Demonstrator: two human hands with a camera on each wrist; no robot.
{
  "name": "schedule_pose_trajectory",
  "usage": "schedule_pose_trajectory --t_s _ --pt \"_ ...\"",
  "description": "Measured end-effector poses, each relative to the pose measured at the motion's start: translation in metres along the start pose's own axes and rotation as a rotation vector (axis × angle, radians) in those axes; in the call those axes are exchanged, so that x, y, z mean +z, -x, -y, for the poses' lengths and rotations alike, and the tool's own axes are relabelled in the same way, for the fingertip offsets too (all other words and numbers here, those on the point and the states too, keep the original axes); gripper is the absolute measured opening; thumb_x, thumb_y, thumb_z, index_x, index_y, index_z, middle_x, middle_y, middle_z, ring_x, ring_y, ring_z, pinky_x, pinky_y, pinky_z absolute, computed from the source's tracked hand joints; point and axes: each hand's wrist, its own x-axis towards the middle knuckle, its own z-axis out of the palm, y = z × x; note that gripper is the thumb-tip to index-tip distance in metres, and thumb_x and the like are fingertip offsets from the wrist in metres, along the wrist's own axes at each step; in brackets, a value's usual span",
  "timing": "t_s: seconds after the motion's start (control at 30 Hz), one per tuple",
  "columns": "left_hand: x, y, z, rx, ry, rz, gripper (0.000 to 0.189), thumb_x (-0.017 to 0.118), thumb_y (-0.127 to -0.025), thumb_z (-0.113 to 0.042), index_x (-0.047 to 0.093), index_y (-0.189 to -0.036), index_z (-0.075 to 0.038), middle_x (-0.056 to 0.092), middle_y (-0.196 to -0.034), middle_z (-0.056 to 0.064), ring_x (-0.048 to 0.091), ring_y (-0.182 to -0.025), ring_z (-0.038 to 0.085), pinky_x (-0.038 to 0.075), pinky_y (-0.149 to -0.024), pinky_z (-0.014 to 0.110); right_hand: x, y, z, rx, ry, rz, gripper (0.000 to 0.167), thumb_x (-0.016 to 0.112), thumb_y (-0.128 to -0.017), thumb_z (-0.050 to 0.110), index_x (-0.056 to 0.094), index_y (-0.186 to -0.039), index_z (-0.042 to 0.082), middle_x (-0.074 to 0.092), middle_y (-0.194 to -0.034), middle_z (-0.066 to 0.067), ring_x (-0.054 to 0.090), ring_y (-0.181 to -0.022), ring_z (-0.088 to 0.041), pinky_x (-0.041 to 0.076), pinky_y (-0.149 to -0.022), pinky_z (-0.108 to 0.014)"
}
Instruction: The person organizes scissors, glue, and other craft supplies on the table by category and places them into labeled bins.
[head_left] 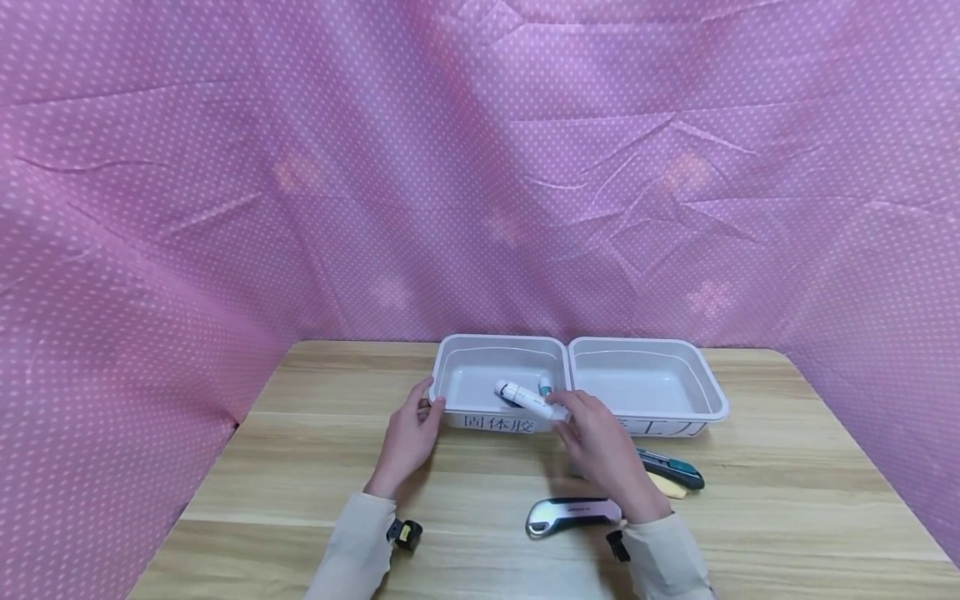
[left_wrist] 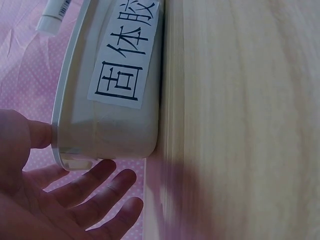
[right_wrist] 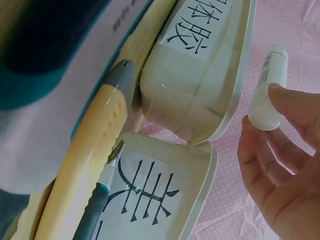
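Note:
My right hand (head_left: 606, 446) pinches a white glue stick (head_left: 528, 401) between thumb and fingers, tilted above the front of the left plastic box (head_left: 468, 379). In the right wrist view, the glue stick (right_wrist: 270, 90) hangs clear of the box rim. At the box's front left corner is my left hand (head_left: 410, 435). Its thumb touches the rim and its fingers curl around the end wall, as the left wrist view shows. Another small glue stick (head_left: 545, 385) with a teal label lies inside that box. Something dark beside it is partly hidden by the held stick.
A second light grey box (head_left: 637, 383) adjoins on the right. Before it lie a black and teal utility knife (head_left: 675, 471) and a yellow-handled knife (head_left: 667, 486), partly hidden. A white and black utility knife (head_left: 558, 515) lies nearer, beside my right wrist. Pink dotted cloth (head_left: 480, 208) hangs behind the table.

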Motion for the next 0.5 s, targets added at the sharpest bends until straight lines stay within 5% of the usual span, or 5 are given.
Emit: schedule_pose_trajectory --t_s 0.5 --pt "0.0005 -0.0003 0.0023 0.015 -0.009 -0.002 0.053 0.053 -0.107 -0.026 0.04 -0.155 -0.006 0.065 -0.132 0.025 0.068 -0.118 0.036 0.056 -0.102 0.048 0.0026 -0.0001 -0.0033 0.057 0.01 -0.006 0.034 0.079 -0.088 0.005 0.071 -0.12 0.011 0.072 -0.103 -0.004 0.066 -0.089 -0.019 0.061 -0.079 -0.04"
